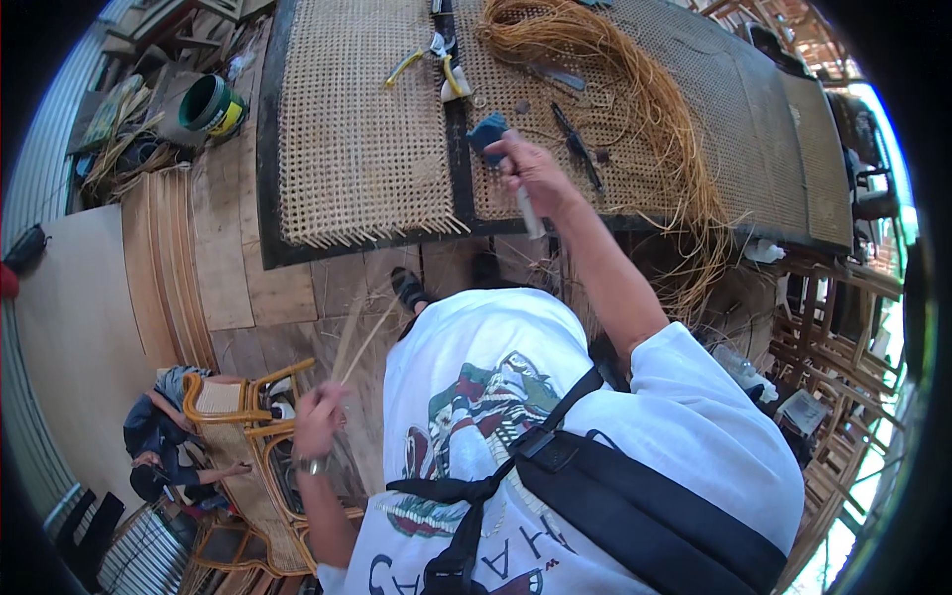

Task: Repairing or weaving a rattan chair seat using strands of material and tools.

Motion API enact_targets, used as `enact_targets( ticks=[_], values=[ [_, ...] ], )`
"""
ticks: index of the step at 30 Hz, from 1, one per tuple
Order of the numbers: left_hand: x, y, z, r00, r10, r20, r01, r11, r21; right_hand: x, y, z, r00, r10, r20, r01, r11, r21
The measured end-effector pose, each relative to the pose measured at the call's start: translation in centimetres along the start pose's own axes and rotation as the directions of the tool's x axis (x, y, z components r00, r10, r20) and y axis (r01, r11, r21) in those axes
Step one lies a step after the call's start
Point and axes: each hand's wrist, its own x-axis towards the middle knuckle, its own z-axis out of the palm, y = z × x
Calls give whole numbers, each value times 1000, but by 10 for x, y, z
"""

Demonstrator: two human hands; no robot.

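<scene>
The right hand (531, 171) is closed around a pale, rod-like tool handle (529, 210) that points down toward the near edge of the woven cane panel (357, 129); the blue piece (488, 134) sits just beyond the knuckles, touching or nearly touching them — which one cannot be told. The left hand (317, 421) is low and well apart from the right, fingers pinched shut on a few thin cane strands (359, 342) that rise up and to the right from the grip.

The cane panel lies in a dark frame (266, 149) on the counter, its cut ends sticking out as a fringe along the near edge. A second woven panel (635, 119) lies beside it to the right, and on it rests a big loose bundle of cane strands (635, 99) that trails off the near edge. Yellow-handled pliers (431, 59) lie across the seam between the two panels; a dark slender tool (577, 144) lies just right of the right hand.

Further out — a green bucket (210, 102) stands on the plank floor to the left, and a rattan chair (243, 436) stands lower left with another person (159, 436) crouched beside it.
</scene>
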Motion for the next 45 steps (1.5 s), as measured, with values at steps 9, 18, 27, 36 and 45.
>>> enact_targets(
  ticks=[9, 18, 27, 36, 45],
  values=[
    [-62, -212, -66, 832, -469, -296, 254, 796, -549, 76, 17, -71, 834, -535, 134, 29, -200, -979],
    [5, -78, 78, 854, -118, -507, -41, 956, -291, 56, 6, 8, 696, -536, 478, 361, -315, -878],
    [53, 82, 75, 794, 352, -496, -358, 930, 87, 12, -29, 15, 948, -131, 289, 276, 791, -547],
    [134, 117, 90, 782, 596, -181, -564, 801, 201, -77, 65, 144, 900, 96, 426, -6, 978, -208],
    [138, 106, -60, 805, 452, -385, -590, 680, -435, -111, 103, 78, 936, -259, 240, 309, 274, -911]
  ],
)
